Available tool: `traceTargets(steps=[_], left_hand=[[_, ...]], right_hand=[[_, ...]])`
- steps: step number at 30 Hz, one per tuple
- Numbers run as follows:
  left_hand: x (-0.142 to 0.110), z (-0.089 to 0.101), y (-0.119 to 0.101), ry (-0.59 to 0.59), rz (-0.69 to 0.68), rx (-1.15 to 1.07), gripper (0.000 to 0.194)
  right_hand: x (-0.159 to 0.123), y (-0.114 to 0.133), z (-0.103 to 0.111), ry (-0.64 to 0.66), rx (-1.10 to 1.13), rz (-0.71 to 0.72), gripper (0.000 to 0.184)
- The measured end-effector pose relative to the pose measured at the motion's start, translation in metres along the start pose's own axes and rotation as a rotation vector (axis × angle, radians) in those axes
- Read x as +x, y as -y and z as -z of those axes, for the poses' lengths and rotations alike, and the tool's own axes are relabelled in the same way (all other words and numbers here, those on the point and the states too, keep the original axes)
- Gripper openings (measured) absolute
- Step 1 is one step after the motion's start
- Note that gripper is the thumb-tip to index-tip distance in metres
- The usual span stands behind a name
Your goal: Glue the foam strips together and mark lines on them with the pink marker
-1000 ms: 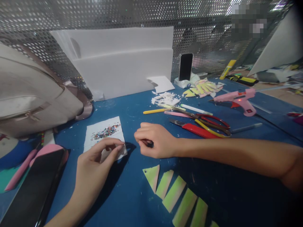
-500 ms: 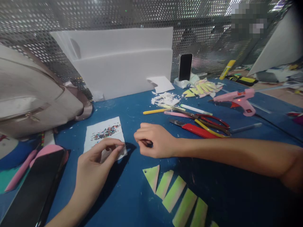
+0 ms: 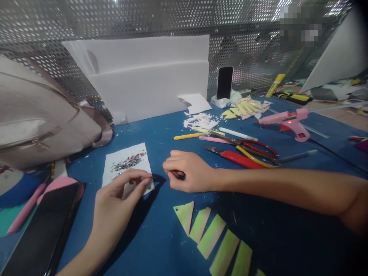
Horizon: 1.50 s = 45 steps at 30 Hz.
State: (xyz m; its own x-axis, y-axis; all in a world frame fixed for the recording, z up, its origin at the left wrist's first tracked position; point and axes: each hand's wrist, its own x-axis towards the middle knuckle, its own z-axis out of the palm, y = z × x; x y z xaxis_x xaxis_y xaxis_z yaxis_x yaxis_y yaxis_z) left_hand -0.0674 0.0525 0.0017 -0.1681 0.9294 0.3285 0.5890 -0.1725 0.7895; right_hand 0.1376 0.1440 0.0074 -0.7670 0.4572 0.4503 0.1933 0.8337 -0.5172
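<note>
My left hand [image 3: 119, 197] pinches a tiny dark, thin piece between thumb and index finger, too small to identify. It hovers over the lower edge of a white paper sheet [image 3: 110, 163] that carries a scattering of small, shiny multicoloured bits [image 3: 129, 161]. To its right, my right hand [image 3: 188, 171] is closed in a loose fist on the blue table; its fingers curl under, and whatever they may hold is hidden. Below that fist lie several separated green-and-pale cut pieces [image 3: 211, 235], laid in a slanting row, the top one triangular with a small dark hole.
Behind my right hand lie scissors [image 3: 260, 147], a red-handled cutter [image 3: 240, 159], markers [image 3: 188, 136] and white scraps [image 3: 201, 120]. A pink glue gun [image 3: 296, 120] with its cord stands right. A phone [image 3: 225, 82] leans upright at the back; another dark phone [image 3: 43, 230] and a bag [image 3: 43, 119] are left.
Both hands stay almost where they were, the left still pinching near the paper and the right still closed. The view has shifted only very slightly.
</note>
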Motion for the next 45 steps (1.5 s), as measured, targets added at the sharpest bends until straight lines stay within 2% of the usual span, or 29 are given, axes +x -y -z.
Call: traceTargets(steps=[7,14,26,45], left_hand=[[-0.0004,-0.0008,-0.0010,0.002,-0.026,-0.008,0.006],[0.0006,-0.0014,-0.0033,0.000,-0.067,-0.005,0.002],[0.0006,-0.0005,-0.0080,-0.012,-0.059,0.008,0.006],[-0.0048,-0.0001,-0.0074,0.038,-0.029,0.039,0.007]], right_hand=[[-0.0002,0.0000,-0.0007,0.012,0.009,0.026,0.022],[0.0000,-0.0014,-0.0012,0.003,0.012,0.111,0.020],[-0.0013,-0.0029,-0.0020,-0.059,0.028,0.146,0.018],[0.0003,-0.0031,-0.0002,0.106,-0.010,0.212,0.018]])
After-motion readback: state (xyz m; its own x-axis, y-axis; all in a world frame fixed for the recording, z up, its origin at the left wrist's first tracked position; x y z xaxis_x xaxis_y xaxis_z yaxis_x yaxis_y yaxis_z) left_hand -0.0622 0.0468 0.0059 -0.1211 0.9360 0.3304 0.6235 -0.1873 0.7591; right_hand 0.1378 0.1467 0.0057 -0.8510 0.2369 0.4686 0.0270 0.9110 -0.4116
